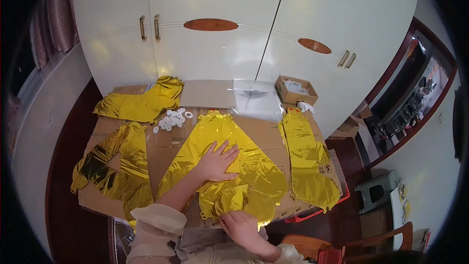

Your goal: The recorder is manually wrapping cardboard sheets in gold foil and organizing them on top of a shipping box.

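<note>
A flat, uninflated gold foil balloon (pixel 254 161) lies in the middle of the cardboard-covered table, its near part folded over on itself. Pressed on its middle is my left hand (pixel 215 163), palm down with fingers spread. At the balloon's near edge, my right hand (pixel 242 228) has its fingers bent round the folded foil; the fingertips are partly hidden. To the left lies another flat gold foil balloon (pixel 129 166) with a cut-out in it. A long gold foil balloon (pixel 310 159) rests on the right, and one more gold foil piece (pixel 141 101) sits at the back left.
Several small white rolls (pixel 172 119) are heaped behind the left balloon. Clear plastic bags (pixel 256 100) and an open cardboard box (pixel 287 95) with white packets stand at the back, against white cabinets (pixel 215 54). A wooden chair (pixel 381 239) and grey stool (pixel 376 190) are at right.
</note>
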A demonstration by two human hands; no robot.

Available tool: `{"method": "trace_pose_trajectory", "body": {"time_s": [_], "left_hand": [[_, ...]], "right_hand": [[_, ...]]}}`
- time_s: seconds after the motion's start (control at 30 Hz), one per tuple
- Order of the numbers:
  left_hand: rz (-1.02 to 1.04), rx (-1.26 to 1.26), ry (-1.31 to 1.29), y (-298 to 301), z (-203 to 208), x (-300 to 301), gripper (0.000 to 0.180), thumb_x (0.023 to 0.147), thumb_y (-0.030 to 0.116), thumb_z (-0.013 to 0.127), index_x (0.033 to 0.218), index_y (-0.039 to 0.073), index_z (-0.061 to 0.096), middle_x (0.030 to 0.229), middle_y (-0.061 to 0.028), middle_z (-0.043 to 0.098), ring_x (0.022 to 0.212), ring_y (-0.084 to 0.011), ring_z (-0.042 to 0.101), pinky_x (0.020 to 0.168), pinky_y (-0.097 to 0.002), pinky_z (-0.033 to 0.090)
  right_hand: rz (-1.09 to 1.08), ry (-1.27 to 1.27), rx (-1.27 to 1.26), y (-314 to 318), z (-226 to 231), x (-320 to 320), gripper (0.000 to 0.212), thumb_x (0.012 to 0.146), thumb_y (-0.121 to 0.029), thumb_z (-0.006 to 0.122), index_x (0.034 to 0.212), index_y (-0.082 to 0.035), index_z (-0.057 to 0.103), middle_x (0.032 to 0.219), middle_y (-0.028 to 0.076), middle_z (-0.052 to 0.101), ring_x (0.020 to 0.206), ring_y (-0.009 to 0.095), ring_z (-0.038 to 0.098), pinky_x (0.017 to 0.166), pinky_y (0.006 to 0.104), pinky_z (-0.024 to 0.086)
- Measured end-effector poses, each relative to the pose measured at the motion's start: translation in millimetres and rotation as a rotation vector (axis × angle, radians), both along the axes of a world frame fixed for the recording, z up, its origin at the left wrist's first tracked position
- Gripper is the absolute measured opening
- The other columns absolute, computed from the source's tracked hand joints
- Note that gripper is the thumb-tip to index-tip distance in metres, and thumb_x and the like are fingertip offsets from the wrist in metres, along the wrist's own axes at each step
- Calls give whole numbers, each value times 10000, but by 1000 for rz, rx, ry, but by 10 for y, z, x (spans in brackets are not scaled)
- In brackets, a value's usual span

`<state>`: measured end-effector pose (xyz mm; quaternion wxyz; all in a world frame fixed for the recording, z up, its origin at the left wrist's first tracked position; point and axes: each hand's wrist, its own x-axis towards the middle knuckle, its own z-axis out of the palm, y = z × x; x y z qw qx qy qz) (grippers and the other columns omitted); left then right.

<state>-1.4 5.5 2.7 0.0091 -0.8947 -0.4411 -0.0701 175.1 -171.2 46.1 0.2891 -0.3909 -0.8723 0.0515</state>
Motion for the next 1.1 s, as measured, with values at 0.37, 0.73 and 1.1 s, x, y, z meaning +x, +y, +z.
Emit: {"method": "trace_pose_trajectory", "body": {"time_s": [0.37, 0.73, 1.1], "left_hand": [[-23, -25, 24, -52, 109, 7, 1214, 672, 890, 500, 1496, 19, 306, 1575, -119, 284, 1467, -366, 195, 1171, -569, 143], [-29, -18, 11, -27, 75, -6, 1255, 629, 910, 507, 1491, 17, 318, 1580, -113, 276, 1465, -363, 204, 1169, -583, 145], [-22, -57, 14, -39, 127, 15, 1290, 604, 914, 532, 1495, 10, 302, 1581, -119, 269, 1467, -365, 193, 1172, -580, 136]], "right_hand": [[88, -139, 62, 13, -190, -136, 153, 733, -174, 708, 861, -147, 629, 716, -15, 511, 652, 143, 553, 534, 286, 435], [100, -125, 70, -40, -272, -184, 157, 754, -175, 605, 902, -125, 617, 780, -13, 520, 752, 141, 548, 706, 305, 374], [118, -131, 82, -9, -274, -210, 135, 751, -179, 606, 876, -130, 611, 778, -7, 513, 758, 148, 535, 687, 310, 382]]}}
